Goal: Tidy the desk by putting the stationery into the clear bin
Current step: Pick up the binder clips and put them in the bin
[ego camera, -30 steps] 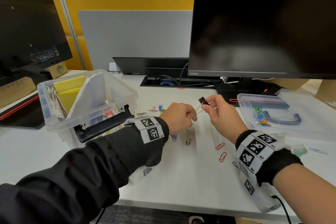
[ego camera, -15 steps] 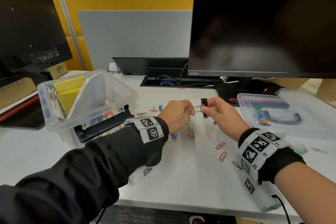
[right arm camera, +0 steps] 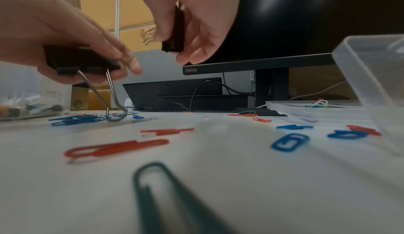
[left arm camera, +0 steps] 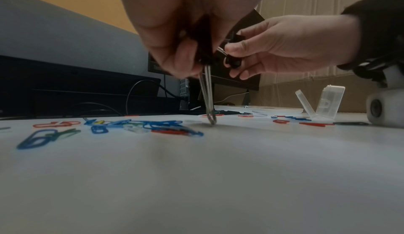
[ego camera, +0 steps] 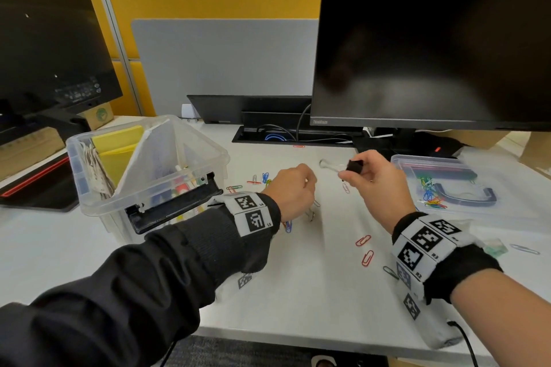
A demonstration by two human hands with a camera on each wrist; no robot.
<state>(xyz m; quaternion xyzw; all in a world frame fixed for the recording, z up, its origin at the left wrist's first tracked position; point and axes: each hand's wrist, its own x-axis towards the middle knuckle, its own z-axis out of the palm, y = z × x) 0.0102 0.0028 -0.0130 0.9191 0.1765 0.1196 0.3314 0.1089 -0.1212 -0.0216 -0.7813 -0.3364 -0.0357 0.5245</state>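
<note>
The clear bin (ego camera: 208,155) stands at the left of the desk with yellow pads and papers inside. My left hand (ego camera: 308,186) grips a large black binder clip (right arm camera: 80,59); its wire handles (left arm camera: 208,97) hang down and touch the desk. My right hand (ego camera: 347,173) pinches a small black binder clip (ego camera: 354,165) above the desk, its wire handle (ego camera: 328,164) pointing left. The two hands are a little apart. Coloured paper clips (ego camera: 363,240) lie scattered on the desk around both hands.
A big monitor (ego camera: 432,39) stands behind the right hand, with a cable tray (ego camera: 283,137) beside its foot. The bin's lid (ego camera: 489,211) lies at the right with paper clips on it. A small clear box (left arm camera: 323,103) stands open near my right wrist.
My left hand has let go of the small clip's wire handle and dropped slightly. The right hand has drawn the small clip away to the right, so the hands have parted.
</note>
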